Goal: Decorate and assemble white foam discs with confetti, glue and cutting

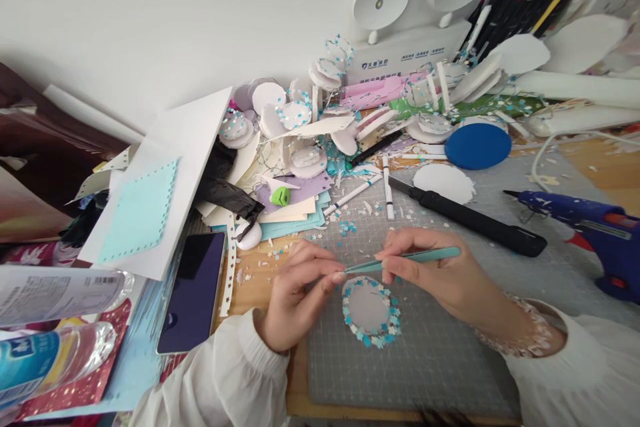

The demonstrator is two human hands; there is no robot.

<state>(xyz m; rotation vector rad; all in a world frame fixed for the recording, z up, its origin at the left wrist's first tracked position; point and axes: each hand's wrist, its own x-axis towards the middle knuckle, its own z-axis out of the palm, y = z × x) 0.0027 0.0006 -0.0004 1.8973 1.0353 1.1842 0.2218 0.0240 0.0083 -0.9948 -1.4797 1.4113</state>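
My right hand grips a pair of teal tweezers, their tips pointing left. Thumb and index finger of my left hand are pinched together right at those tips; whatever sits between them is too small to make out. Just below the tweezers, a round white disc lies on the grey cutting mat. Small blue and white paper stars ring its edge.
A black craft knife and a blue glue gun lie to the right. Discs, wire and paper scraps pile up at the back, near a twin-headed lamp. A phone and bottles are on the left.
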